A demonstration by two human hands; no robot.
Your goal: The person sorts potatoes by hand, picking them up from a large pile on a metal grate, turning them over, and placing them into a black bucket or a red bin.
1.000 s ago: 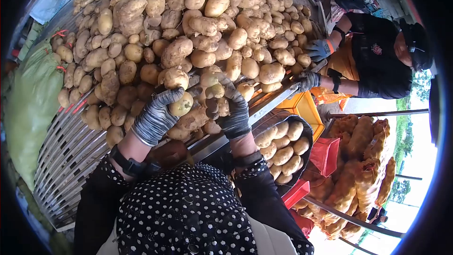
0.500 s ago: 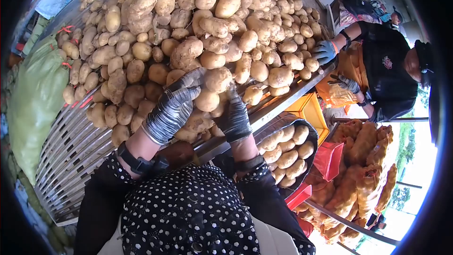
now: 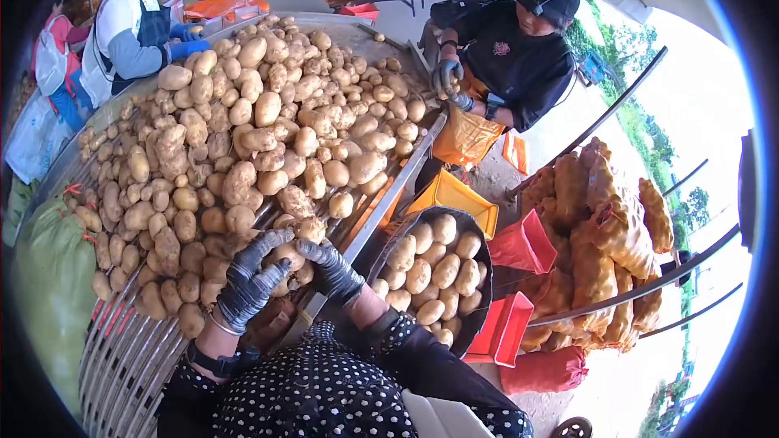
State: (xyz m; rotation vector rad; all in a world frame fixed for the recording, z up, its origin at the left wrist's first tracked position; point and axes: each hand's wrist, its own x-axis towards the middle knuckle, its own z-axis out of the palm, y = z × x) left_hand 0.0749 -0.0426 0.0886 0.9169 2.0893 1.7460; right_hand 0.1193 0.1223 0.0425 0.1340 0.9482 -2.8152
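My left hand (image 3: 250,277), in a grey-black striped glove, is closed around a potato (image 3: 286,256) at the near edge of the potato heap (image 3: 235,130). Opposite it, my gloved right hand (image 3: 336,271) presses its fingers against potatoes from the right side. A second potato (image 3: 310,229) sits just above, between the fingertips of both hands. The palms and the undersides of the held potatoes are hidden. The heap lies on a slatted metal table (image 3: 122,349). To the right of my right hand stands a black tub (image 3: 480,308) filled with cleaner, larger potatoes (image 3: 446,268).
Beyond the tub are a yellow crate (image 3: 466,204), red plastic scoops (image 3: 523,247) and stacked orange mesh sacks (image 3: 596,268). A pale green sack (image 3: 49,292) borders the table's left. Co-workers stand at the far right (image 3: 519,65) and far left (image 3: 134,40).
The view has swung up and right, showing more of the tub, sacks and co-workers. My hands remain together on potatoes at the heap's near edge. The right co-worker's hands have come together.
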